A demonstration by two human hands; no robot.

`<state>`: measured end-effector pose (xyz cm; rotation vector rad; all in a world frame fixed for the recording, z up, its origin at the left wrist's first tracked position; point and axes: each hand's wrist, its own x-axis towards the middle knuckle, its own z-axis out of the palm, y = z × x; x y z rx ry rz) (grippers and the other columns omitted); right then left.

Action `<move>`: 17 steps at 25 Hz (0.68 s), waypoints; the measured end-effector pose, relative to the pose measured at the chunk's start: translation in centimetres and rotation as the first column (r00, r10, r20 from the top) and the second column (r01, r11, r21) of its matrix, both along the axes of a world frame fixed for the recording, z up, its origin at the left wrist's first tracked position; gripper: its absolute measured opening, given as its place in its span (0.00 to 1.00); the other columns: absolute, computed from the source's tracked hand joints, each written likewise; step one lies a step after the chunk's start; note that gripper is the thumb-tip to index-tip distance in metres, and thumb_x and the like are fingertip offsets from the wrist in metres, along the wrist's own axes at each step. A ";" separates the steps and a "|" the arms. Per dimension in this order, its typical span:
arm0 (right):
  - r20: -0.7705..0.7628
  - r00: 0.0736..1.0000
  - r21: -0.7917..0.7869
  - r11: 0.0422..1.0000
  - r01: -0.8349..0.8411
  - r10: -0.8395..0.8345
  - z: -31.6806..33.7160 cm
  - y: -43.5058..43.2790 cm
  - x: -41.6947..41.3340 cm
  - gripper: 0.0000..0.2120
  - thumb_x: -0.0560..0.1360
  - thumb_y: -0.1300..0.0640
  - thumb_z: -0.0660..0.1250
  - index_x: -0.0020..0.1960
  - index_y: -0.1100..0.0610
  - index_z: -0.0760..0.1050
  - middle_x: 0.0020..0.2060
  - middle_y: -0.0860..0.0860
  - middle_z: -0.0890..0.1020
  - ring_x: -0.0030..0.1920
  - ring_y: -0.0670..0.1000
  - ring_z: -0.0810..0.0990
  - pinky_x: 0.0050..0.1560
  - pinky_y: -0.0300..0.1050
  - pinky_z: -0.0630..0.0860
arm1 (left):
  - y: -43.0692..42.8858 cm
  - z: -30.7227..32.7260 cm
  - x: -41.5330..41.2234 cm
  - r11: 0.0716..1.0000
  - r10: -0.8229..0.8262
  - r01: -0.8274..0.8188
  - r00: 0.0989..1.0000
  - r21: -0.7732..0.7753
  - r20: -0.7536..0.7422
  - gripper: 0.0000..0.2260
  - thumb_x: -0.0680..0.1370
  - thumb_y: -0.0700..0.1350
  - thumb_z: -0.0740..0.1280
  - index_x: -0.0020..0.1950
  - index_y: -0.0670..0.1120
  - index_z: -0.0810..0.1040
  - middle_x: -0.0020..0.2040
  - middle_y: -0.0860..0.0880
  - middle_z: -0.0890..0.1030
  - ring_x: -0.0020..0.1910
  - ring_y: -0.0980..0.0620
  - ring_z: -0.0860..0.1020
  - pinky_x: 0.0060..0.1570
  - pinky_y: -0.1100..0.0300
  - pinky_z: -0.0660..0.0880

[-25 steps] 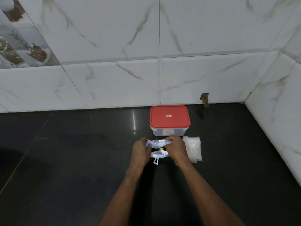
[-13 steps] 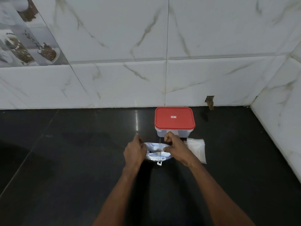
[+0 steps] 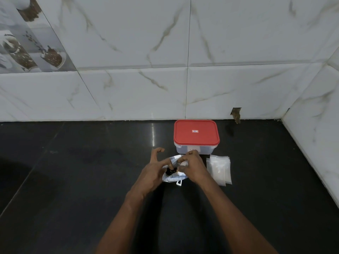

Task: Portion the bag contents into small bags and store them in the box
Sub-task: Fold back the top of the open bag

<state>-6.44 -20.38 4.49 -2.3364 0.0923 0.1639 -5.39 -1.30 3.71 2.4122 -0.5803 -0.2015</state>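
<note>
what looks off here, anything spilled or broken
Only the wall stands out: a ragged brown notch is broken out of a tile's bottom edge, right of the red-lidded box. No spill shows on the black counter, and the dark contents sit inside the bag.

We recorded a dark, polished surface (image 3: pixel 73 180) with a pale seam (image 3: pixel 23 182) running diagonally across its left part and a thin streak of reflected light (image 3: pixel 153 136) near the back edge. The back wall (image 3: pixel 128 52) was faced with white, marble-veined tiles. A printed decorative tile (image 3: pixel 27 43) showing brown-filled vessels sat at its upper left. We noted a small broken notch (image 3: pixel 236 114) at the base of the back wall, toward the right. A side wall (image 3: pixel 315 125) of the same white tile closed the right-hand corner.
</note>
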 end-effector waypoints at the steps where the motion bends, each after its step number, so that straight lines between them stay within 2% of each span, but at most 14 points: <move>1: -0.022 0.999 -0.024 0.999 -0.027 0.027 0.2 0.1 0.1 0.15 0.72 0.64 0.72 0.58 0.55 0.81 0.57 0.52 0.69 0.51 0.46 0.73 0.54 0.32 0.67 | -0.1 0.3 0.1 0.999 0.016 -0.015 0.999 0.035 -0.028 0.10 0.74 0.41 0.72 0.49 0.56 0.80 0.72 0.54 0.56 0.55 0.46 0.79 0.54 0.52 0.78; 2: -0.034 0.998 -0.056 0.997 -0.053 0.051 0.2 0.3 0.2 0.19 0.71 0.66 0.71 0.60 0.53 0.80 0.57 0.52 0.68 0.53 0.49 0.75 0.55 0.34 0.70 | -0.3 0.4 0.2 0.996 0.052 -0.049 0.998 0.081 -0.033 0.10 0.75 0.41 0.71 0.53 0.55 0.81 0.70 0.51 0.59 0.53 0.45 0.80 0.54 0.52 0.78; 4: -0.055 0.994 -0.134 0.986 -0.103 0.097 0.2 0.7 0.3 0.25 0.71 0.69 0.68 0.64 0.51 0.77 0.57 0.53 0.68 0.55 0.53 0.77 0.60 0.39 0.72 | -0.8 0.3 0.6 0.981 0.140 -0.134 0.989 0.139 -0.038 0.19 0.76 0.37 0.65 0.63 0.52 0.80 0.64 0.48 0.62 0.50 0.42 0.80 0.53 0.51 0.79; 6: -0.074 0.991 -0.181 0.975 -0.125 0.113 0.1 1.1 0.6 0.29 0.72 0.70 0.66 0.68 0.49 0.74 0.56 0.53 0.68 0.56 0.56 0.77 0.61 0.42 0.73 | -1.2 0.0 1.0 0.969 0.218 -0.210 0.975 0.128 -0.053 0.22 0.75 0.34 0.62 0.67 0.50 0.78 0.60 0.48 0.64 0.50 0.41 0.79 0.55 0.52 0.78; 9: -0.077 0.990 -0.179 0.975 -0.133 0.121 -0.2 1.8 1.4 0.32 0.72 0.70 0.66 0.71 0.47 0.70 0.56 0.54 0.68 0.56 0.56 0.76 0.56 0.41 0.73 | -0.9 0.0 1.3 0.946 0.320 -0.316 0.946 0.070 -0.053 0.16 0.78 0.41 0.68 0.66 0.50 0.79 0.57 0.48 0.67 0.50 0.45 0.79 0.52 0.60 0.74; 11: -0.068 0.988 -0.150 0.977 -0.149 0.140 -0.2 2.7 1.9 0.31 0.71 0.70 0.67 0.70 0.48 0.71 0.57 0.55 0.72 0.56 0.56 0.77 0.53 0.40 0.74 | -0.5 -0.1 1.5 0.916 0.401 -0.401 0.914 0.017 -0.066 0.14 0.77 0.44 0.72 0.63 0.49 0.80 0.55 0.47 0.70 0.49 0.47 0.77 0.50 0.60 0.72; 13: -0.046 0.989 -0.113 0.983 -0.143 0.139 -0.4 3.7 2.3 0.30 0.70 0.69 0.67 0.68 0.49 0.74 0.57 0.55 0.78 0.56 0.55 0.80 0.55 0.44 0.77 | -0.2 -0.8 1.5 0.894 0.447 -0.448 0.891 -0.004 -0.078 0.14 0.76 0.38 0.70 0.60 0.48 0.80 0.53 0.45 0.74 0.49 0.46 0.78 0.48 0.62 0.72; 15: -0.027 0.993 -0.073 0.991 -0.116 0.114 -0.9 4.4 2.2 0.26 0.69 0.68 0.67 0.63 0.47 0.78 0.54 0.50 0.84 0.54 0.51 0.82 0.54 0.47 0.80 | 0.0 -2.0 1.5 0.874 0.480 -0.485 0.869 -0.021 -0.117 0.18 0.73 0.32 0.66 0.58 0.49 0.81 0.52 0.44 0.77 0.51 0.46 0.78 0.43 0.71 0.68; 17: -0.035 0.997 -0.016 0.997 -0.074 0.073 -1.6 4.6 2.1 0.23 0.70 0.68 0.64 0.59 0.47 0.80 0.49 0.47 0.85 0.49 0.46 0.82 0.52 0.44 0.80 | 0.1 -2.5 1.5 0.859 0.495 -0.510 0.852 -0.055 -0.171 0.22 0.71 0.29 0.65 0.59 0.49 0.81 0.53 0.46 0.77 0.53 0.48 0.78 0.41 0.77 0.66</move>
